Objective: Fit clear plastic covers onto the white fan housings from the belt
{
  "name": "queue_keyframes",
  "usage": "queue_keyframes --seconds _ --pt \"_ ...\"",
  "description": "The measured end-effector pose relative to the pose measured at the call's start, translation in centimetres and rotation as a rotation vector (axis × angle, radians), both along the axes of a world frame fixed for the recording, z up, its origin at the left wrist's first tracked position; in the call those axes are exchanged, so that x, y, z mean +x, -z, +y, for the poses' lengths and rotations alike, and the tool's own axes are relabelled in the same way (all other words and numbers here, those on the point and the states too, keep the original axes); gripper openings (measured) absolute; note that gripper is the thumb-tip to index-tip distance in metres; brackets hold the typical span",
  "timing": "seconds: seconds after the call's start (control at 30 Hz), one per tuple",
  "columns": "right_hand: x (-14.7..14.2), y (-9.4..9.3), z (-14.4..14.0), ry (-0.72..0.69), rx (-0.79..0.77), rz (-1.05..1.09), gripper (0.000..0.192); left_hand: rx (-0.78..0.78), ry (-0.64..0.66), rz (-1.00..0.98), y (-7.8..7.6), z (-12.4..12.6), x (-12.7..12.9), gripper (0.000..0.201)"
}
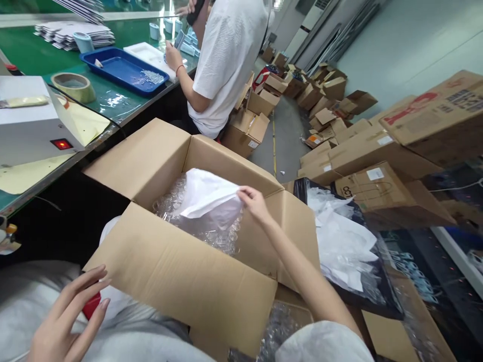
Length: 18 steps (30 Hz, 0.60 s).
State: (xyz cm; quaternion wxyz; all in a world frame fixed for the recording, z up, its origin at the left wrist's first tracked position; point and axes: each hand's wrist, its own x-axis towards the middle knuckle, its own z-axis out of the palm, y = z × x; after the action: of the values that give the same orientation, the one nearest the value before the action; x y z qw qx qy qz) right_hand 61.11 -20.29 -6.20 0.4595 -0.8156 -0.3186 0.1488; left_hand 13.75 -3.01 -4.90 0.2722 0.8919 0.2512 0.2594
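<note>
My right hand (254,202) pinches one corner of a thin white sheet (211,196), paper or a bag, inside an open cardboard box (188,266). Beneath the sheet lie many clear plastic pieces (222,239), whose exact kind I cannot make out. The box's flaps are folded outward, the near one spreading toward my lap. Low on the left, my left hand (70,317) has its fingers apart and holds nothing. A small red thing (91,305) shows behind those fingers, close to the near flap.
A black-lined container (388,296) of crumpled white sheets (345,246) stands right of the box. On the green bench are a white machine (33,125), a tape roll (73,87) and a blue tray (113,70). A co-worker (230,55) sits beyond; cardboard boxes (377,151) line the right.
</note>
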Motion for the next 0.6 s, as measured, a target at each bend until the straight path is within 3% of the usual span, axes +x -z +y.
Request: queue_keyframes --seconds 0.13,0.27,0.37,0.4,0.47,0.53,0.6 --pt "4.6 -6.0 -6.5 0.323 0.168 -0.148 0.041 0.116 0.038 0.007 -0.2 0.4 0.4 0.023" --pt "8.2 -12.3 -16.0 0.835 0.274 -0.389 0.022 0.098 0.076 0.031 0.7 0.3 0.9 0.025" --pt "8.7 -16.1 -24.0 1.214 0.248 -0.574 0.008 0.071 0.169 0.049 1.6 0.3 1.4 0.033" --pt "8.2 -16.9 -26.6 1.306 0.212 -0.627 0.005 0.052 0.199 0.066 1.7 0.2 1.6 0.037" --pt "6.7 -17.5 -31.3 1.407 0.095 -0.708 0.019 0.004 0.242 0.105 1.7 -0.2 2.1 0.047" --pt "4.7 -16.7 -34.9 1.401 -0.069 -0.745 0.036 -0.029 0.258 0.127 1.3 -0.7 3.0 0.053" --pt "2.9 -14.6 -37.4 1.303 -0.259 -0.715 0.045 -0.027 0.291 0.126 0.9 -1.4 4.0 0.056"
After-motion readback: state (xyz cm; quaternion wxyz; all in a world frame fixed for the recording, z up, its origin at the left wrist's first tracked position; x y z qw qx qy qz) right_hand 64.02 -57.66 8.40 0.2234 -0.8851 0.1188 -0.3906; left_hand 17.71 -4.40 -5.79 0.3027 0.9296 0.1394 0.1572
